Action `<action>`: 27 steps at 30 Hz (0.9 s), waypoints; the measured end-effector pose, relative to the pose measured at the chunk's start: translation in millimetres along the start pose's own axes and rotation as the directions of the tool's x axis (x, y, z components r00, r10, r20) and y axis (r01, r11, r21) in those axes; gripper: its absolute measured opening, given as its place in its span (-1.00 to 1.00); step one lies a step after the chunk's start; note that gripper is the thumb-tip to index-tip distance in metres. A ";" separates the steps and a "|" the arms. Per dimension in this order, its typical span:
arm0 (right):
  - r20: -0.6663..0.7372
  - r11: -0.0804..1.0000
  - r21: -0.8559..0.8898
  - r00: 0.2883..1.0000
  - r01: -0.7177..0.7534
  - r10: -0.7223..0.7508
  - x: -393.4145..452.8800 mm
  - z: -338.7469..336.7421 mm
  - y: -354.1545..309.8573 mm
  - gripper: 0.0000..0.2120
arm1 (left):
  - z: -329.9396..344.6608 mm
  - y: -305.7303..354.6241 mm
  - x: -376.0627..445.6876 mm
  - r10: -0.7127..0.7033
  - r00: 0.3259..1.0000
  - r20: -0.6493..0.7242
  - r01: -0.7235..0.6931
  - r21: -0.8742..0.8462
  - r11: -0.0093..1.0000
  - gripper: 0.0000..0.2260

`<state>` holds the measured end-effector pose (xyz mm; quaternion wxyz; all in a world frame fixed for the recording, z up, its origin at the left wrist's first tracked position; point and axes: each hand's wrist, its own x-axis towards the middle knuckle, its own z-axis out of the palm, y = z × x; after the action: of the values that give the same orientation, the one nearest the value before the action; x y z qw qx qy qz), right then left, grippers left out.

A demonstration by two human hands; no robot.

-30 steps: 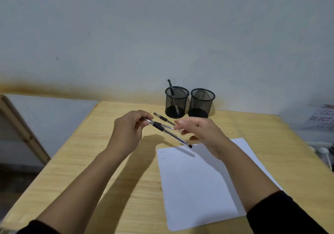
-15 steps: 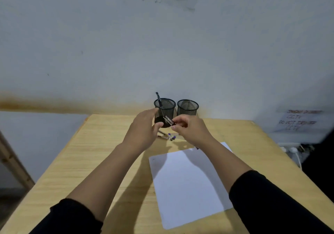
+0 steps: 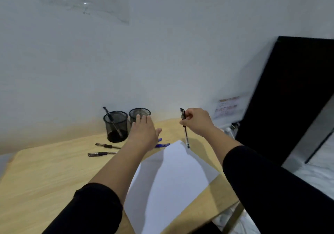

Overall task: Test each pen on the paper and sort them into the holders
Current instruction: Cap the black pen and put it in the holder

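Note:
My right hand [image 3: 197, 121] grips a black pen [image 3: 185, 131] upright, its tip hanging just above the far corner of the white paper [image 3: 171, 179]. My left hand [image 3: 144, 131] is flat with fingers spread, in front of the right mesh holder [image 3: 140, 113]. The left mesh holder [image 3: 115, 126] has one black pen leaning in it. Two black pens [image 3: 106, 145] [image 3: 101, 154] lie on the wooden table [image 3: 45, 176] left of my left forearm. Blue pens [image 3: 162, 145] show partly from under my left hand.
A white wall rises right behind the holders, and a taped note [image 3: 226, 107] hangs on it at the right. A dark panel [image 3: 292, 96] stands off the table's right edge, with cables and plugs [image 3: 233, 127] beside it.
My hands have come apart. The right one has carried a black pen off to the right and stood it upright; the left has let go and opened. The view has swung to the right.

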<state>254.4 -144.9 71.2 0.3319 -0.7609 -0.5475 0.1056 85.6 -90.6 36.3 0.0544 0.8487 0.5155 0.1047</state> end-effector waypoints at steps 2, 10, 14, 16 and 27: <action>-0.062 0.998 -0.020 0.997 -0.051 0.050 -3.2 -23.4 13.0 -0.84 | 3.7 23.3 9.6 0.075 0.997 0.014 -0.075 0.030 0.997 -0.41; -0.281 0.950 -0.066 0.919 -0.306 0.277 -49.3 -122.1 77.4 -0.80 | 19.2 141.9 21.0 0.382 0.922 0.063 -0.384 0.020 0.923 -0.42; -0.372 0.913 -0.034 0.853 -0.406 0.365 -87.4 -163.7 121.0 -0.84 | 39.6 208.3 6.7 0.506 0.856 0.107 -0.507 -0.018 0.861 -0.43; -0.404 0.893 -0.003 0.817 -0.451 0.411 -107.1 -178.2 144.4 -0.81 | 56.7 237.9 -4.1 0.537 0.830 0.150 -0.534 -0.065 0.843 -0.42; -0.373 0.802 0.050 0.734 -0.595 0.568 -182.2 -197.4 276.4 -0.79 | 162.5 327.1 -30.6 0.550 0.796 0.253 -0.577 0.041 0.816 -0.70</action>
<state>499.9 -436.1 12.2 0.3511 -0.9110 -0.2130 0.0385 392.4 -266.5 -59.9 0.0307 0.9716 0.2344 -0.0127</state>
